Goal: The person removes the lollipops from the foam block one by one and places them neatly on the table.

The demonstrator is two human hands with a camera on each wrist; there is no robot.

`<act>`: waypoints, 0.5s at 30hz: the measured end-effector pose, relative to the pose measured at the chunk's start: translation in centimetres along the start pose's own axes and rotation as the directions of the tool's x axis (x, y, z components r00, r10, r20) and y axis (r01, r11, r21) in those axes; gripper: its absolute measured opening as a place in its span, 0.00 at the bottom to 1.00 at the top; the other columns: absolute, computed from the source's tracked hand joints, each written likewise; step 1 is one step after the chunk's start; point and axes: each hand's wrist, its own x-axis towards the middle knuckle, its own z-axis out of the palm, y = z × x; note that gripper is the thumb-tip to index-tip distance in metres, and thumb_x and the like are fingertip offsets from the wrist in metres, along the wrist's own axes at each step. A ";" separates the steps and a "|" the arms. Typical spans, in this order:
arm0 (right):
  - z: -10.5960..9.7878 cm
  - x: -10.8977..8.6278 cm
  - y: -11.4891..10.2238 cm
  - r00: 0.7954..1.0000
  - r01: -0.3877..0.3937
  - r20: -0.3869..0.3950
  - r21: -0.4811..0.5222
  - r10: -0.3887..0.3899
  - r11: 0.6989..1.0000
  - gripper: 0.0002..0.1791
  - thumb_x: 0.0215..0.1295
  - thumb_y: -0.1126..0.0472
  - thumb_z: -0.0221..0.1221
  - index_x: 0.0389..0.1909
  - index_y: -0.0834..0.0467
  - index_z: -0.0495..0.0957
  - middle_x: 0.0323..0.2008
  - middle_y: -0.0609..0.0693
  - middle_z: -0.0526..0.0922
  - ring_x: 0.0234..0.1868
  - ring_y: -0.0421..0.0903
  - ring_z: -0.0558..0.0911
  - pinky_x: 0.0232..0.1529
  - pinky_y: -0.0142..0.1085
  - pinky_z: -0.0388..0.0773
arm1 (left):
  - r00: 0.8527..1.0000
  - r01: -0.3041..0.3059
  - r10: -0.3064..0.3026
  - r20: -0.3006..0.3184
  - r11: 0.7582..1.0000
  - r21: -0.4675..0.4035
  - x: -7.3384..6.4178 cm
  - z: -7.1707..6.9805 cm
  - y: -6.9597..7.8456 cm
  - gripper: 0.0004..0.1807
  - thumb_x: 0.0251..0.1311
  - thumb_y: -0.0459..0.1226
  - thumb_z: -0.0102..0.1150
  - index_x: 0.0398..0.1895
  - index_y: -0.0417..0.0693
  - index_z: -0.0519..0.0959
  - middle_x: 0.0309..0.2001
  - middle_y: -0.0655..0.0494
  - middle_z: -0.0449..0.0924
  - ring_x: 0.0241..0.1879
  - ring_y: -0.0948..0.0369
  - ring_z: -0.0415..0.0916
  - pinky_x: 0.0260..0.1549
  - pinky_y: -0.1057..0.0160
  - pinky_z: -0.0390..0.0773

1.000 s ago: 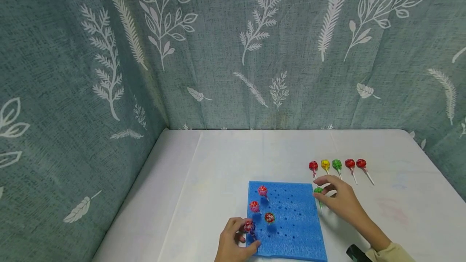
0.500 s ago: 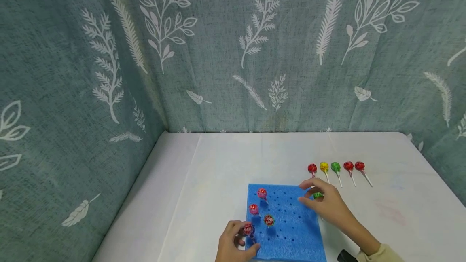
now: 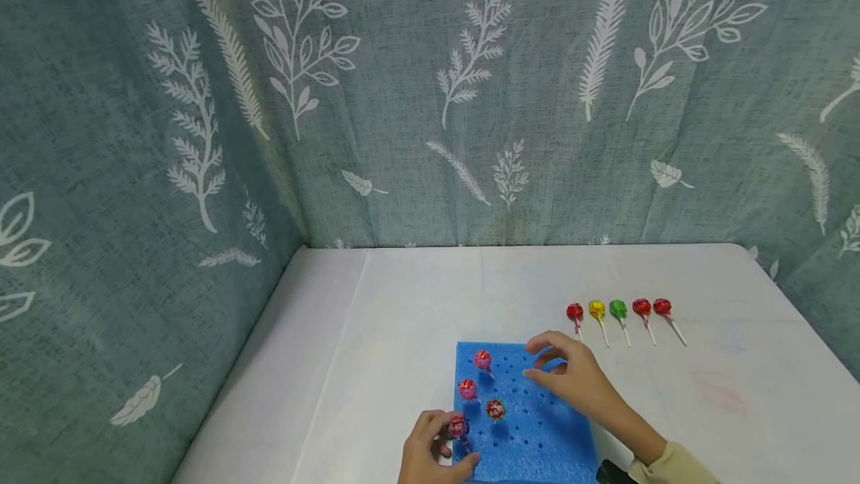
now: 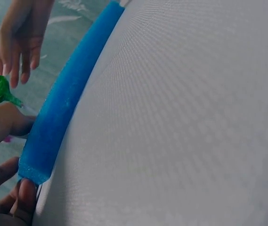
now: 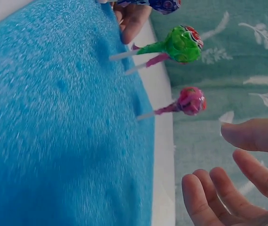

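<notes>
A blue foam board (image 3: 531,447) with rows of small holes lies on the table. Several lollipops stand in its left part: two pink ones (image 3: 482,359), a green one with a red top (image 3: 495,409), and one in a dark blue and red wrapper (image 3: 458,426). At the board's lower left, my left hand (image 3: 430,450) grips the edge; in the left wrist view its fingers sit on both faces of the foam (image 4: 72,80). My right hand (image 3: 571,376) hovers over the board's upper right, fingers apart and slightly bent, holding nothing in the right wrist view.
Beyond the board at the right lies a row of loose lollipops: a red one (image 3: 574,311), a yellow one (image 3: 596,310), a green one (image 3: 618,309) and further red ones (image 3: 662,306). The white table (image 3: 376,320) meets a leaf-patterned curtain (image 3: 403,95) at back and left.
My right hand has moved left from beside the board to over it. A green lollipop seen near that hand earlier is now out of sight. My left hand has stayed on the board's edge.
</notes>
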 end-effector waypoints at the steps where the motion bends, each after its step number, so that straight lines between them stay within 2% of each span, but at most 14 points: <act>1: 0.3 0.2 0.0 1.000 0.010 0.009 0.008 -0.010 1.000 0.16 0.55 0.63 0.67 0.43 0.61 0.77 0.41 0.57 0.79 0.37 0.46 0.79 0.35 0.34 0.78 | 1.000 0.002 -0.002 -0.004 1.000 -0.001 0.0 0.0 0.0 0.27 0.43 0.42 0.73 0.48 0.44 0.79 0.41 0.55 0.68 0.29 0.66 0.66 0.25 0.69 0.72; 8: 2.9 1.6 0.3 0.996 0.046 0.071 0.039 -0.049 0.998 0.15 0.54 0.64 0.67 0.43 0.61 0.77 0.41 0.58 0.79 0.38 0.50 0.79 0.35 0.35 0.78 | 1.000 0.014 -0.014 -0.014 1.000 0.001 -0.1 -0.2 0.0 0.27 0.43 0.43 0.73 0.48 0.43 0.79 0.41 0.54 0.69 0.30 0.66 0.67 0.27 0.69 0.73; 15: 4.7 2.3 0.3 0.994 0.045 0.095 0.021 -0.047 0.999 0.16 0.53 0.62 0.68 0.42 0.55 0.77 0.40 0.51 0.79 0.39 0.50 0.78 0.36 0.37 0.77 | 1.000 0.005 -0.005 -0.005 1.000 0.008 0.0 0.1 0.2 0.27 0.43 0.43 0.73 0.48 0.42 0.79 0.41 0.55 0.69 0.31 0.66 0.68 0.27 0.69 0.74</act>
